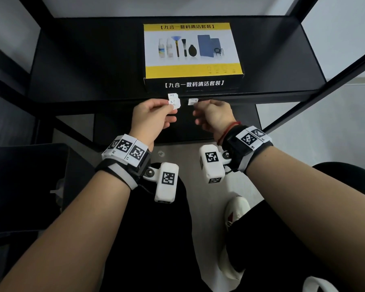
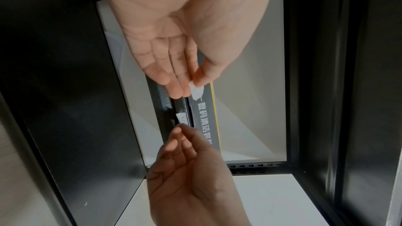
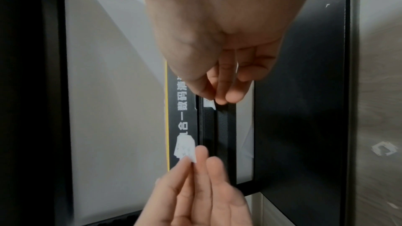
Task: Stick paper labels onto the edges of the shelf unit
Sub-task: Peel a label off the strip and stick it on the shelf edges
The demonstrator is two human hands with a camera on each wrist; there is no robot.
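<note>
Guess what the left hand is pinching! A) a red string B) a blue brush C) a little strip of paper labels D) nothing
C: the left hand pinches a small white strip of paper labels between thumb and fingers, just in front of the cleaning kit box.

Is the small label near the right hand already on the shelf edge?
Partly on. The label lies against the shelf's front edge, while the right hand pinches its end.

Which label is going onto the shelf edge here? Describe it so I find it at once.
Start at the yellow box on the black shelf. Below its front, on the shelf's edge, sits a small white label at the right hand. Unlike the left hand's strip, it lies against the edge.
</note>
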